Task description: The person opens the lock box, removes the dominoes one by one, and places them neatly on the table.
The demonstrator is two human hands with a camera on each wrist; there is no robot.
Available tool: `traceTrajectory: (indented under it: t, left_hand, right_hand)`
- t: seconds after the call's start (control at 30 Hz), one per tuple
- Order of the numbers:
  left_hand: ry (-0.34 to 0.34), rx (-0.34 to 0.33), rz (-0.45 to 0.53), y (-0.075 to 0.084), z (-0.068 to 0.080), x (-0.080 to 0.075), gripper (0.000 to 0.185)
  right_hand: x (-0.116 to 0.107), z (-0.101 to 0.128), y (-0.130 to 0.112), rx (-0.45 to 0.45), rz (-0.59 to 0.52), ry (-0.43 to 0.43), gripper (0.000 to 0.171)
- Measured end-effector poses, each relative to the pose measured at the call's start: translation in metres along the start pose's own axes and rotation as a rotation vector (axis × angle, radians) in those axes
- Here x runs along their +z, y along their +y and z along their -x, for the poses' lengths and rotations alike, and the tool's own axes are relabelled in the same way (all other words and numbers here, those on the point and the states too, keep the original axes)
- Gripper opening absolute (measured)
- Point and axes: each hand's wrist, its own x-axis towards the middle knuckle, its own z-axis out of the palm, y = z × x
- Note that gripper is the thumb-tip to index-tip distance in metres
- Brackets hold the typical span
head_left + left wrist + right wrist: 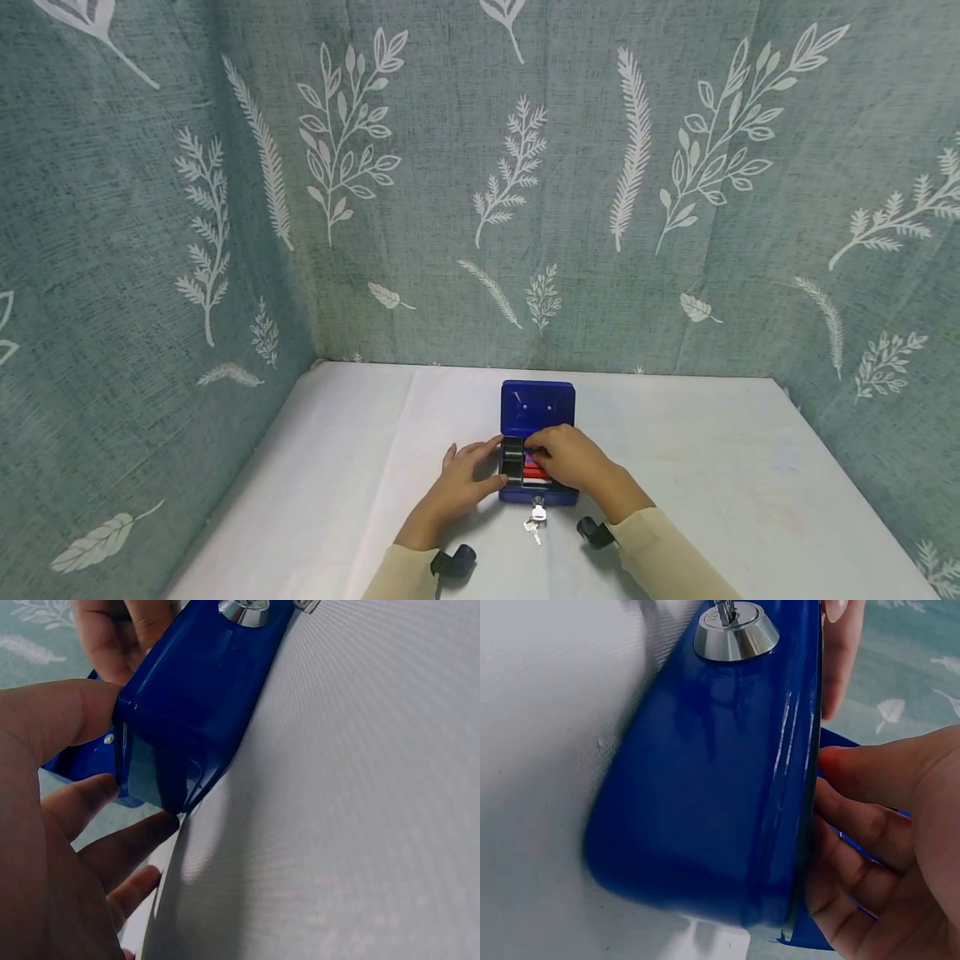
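Note:
A small blue cash box [537, 406] stands on the white table [712, 483] with its lid up. Inside it is a black tray [513, 457] with red, blue and white strips. My left hand [465, 479] holds the box's left front corner [195, 697], thumb [67, 712] on the edge and fingers along the side. Over the right half of the tray lies my right hand [570, 458], its fingers [855, 825] curled over the rim [810, 750] into the box. What they grip there is hidden. A key sits in the silver lock [735, 634], with more keys [534, 523] hanging on the table.
Leaf-patterned grey-green cloth [480, 208] walls in the table at the back and both sides. Black wrist mounts [453, 562] sit near the table's front edge. White tabletop lies to the left and right of the box.

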Motion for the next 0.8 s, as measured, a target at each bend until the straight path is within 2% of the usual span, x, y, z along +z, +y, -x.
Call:
traceTrajectory:
  t: [0.43, 0.6, 0.8]
  left_hand:
    - [0.002, 0.005, 0.013, 0.001, 0.0007, -0.0002, 0.064]
    - [-0.003, -0.014, 0.019, 0.0015, -0.0003, -0.0002, 0.064]
    - [-0.012, -0.018, 0.017, 0.0017, 0.0, 0.0004, 0.064]
  right_hand:
    - [-0.0016, 0.003, -0.0003, 0.021, -0.008, 0.018, 0.019]
    - [-0.0015, 0.0023, 0.0017, 0.03, -0.015, 0.028, 0.019]
    - [-0.0026, 0.0027, 0.002, -0.001, 0.007, 0.039, 0.018]
